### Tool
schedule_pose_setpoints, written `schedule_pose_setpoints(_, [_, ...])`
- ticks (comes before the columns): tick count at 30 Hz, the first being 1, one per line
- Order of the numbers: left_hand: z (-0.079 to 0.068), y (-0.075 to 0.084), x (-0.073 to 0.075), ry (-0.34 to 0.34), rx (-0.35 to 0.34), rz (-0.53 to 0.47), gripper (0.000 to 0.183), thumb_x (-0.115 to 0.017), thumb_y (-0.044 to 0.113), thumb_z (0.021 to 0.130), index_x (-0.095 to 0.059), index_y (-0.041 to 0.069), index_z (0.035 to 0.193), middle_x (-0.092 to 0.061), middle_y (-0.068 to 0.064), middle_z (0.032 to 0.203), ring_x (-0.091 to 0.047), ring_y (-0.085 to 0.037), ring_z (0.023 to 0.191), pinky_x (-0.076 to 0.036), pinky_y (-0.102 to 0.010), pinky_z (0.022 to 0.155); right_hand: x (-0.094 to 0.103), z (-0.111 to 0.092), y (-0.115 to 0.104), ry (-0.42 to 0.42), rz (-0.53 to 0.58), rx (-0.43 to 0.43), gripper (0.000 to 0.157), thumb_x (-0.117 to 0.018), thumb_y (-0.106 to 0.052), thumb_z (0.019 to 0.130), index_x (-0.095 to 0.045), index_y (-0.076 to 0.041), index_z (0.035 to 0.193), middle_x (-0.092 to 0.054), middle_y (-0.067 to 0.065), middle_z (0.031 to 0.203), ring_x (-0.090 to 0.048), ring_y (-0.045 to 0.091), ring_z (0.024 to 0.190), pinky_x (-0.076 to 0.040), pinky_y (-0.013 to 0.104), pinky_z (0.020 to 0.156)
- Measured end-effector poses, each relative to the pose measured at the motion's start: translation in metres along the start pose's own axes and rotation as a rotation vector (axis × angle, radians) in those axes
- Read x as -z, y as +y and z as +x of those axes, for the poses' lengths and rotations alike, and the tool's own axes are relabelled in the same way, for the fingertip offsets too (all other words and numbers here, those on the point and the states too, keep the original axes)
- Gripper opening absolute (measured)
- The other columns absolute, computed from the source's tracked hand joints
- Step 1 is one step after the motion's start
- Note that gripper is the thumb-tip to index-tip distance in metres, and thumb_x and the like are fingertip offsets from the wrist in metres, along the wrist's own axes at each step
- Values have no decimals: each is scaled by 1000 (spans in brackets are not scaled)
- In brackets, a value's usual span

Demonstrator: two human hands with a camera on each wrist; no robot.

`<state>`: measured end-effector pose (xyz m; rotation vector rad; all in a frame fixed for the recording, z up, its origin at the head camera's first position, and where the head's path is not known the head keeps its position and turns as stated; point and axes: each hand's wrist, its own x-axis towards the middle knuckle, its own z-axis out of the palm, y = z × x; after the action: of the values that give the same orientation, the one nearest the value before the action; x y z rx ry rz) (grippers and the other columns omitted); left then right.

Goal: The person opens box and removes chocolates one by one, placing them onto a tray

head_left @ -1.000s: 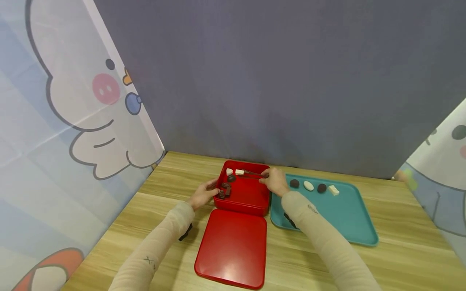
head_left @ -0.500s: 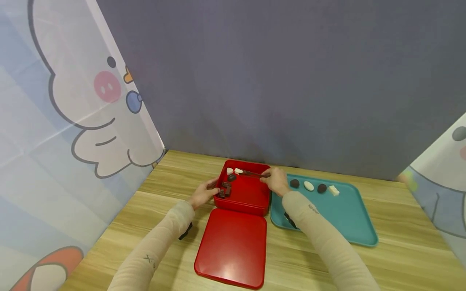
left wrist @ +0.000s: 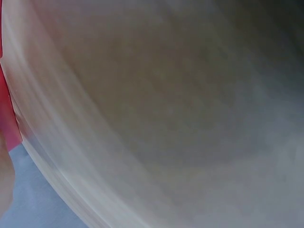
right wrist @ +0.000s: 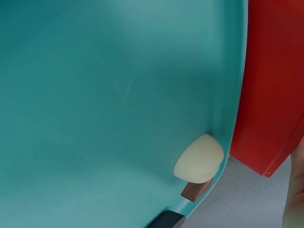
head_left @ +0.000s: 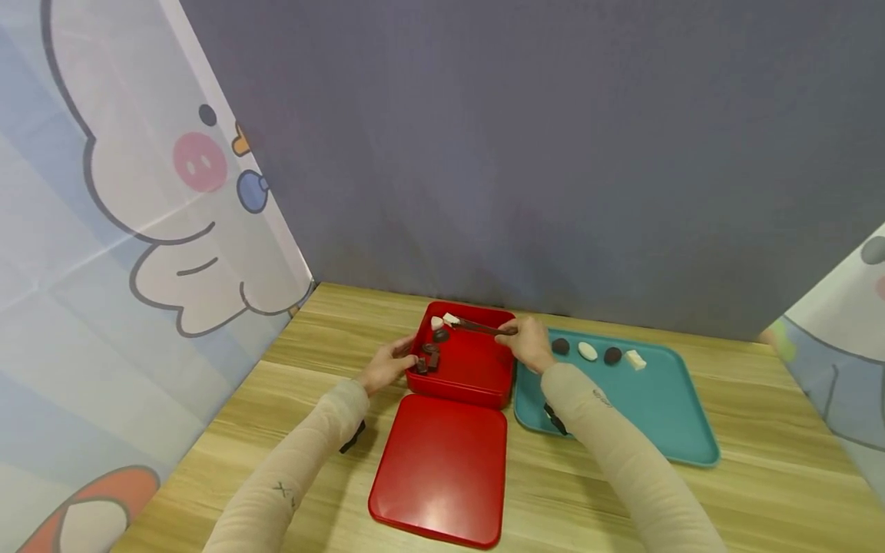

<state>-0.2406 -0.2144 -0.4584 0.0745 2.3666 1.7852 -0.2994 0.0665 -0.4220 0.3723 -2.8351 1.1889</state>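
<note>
With thumb inside and fingers outside, my left hand (head_left: 386,367) grips the left wall of a red box (head_left: 459,392) in the head view. My right hand (head_left: 531,346), over the box's right edge, holds dark brown tongs (head_left: 478,327) that reach leftward. At their tips is a white block (head_left: 451,319), near the back left corner. Beside it sits a white rounded piece (head_left: 437,323); below, a dark round piece (head_left: 440,335) and several brown chocolate-like pieces (head_left: 433,361) line the left side. The left wrist view is mostly blurred sleeve.
A red lid (head_left: 442,470) lies in front of the box. To the right, a teal tray (head_left: 657,418) carries dark round pieces (head_left: 612,355), a white oval (head_left: 588,351) and a white block (head_left: 636,359). The right wrist view shows another white piece (right wrist: 199,160) at the tray's edge.
The tongs' tips have moved slightly left and back with the white block, closer to the white rounded piece. My left hand stays on the box wall.
</note>
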Motion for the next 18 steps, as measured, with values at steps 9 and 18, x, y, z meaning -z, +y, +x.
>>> schedule_pose_setpoints(9, [2,0,-4,20,-23,24,55,-50,7,92,-31,5,143,-35,-18,144,-35,-33,131,-36,-45,103,17,-14,6,-19,97,0,19,-69,-17,82,-72,-5,96,-69,13,88,-50,18,60,-39,24,51])
schedule_pose_setpoints(18, [0,-4,-4,15,-25,25,55,-48,7,93,-28,4,144,-32,-20,145,-32,-34,133,-34,-47,105,35,-36,22,-20,137,34,21,-68,-19,83,-71,-5,98,-70,13,93,-63,28,80,-47,28,59])
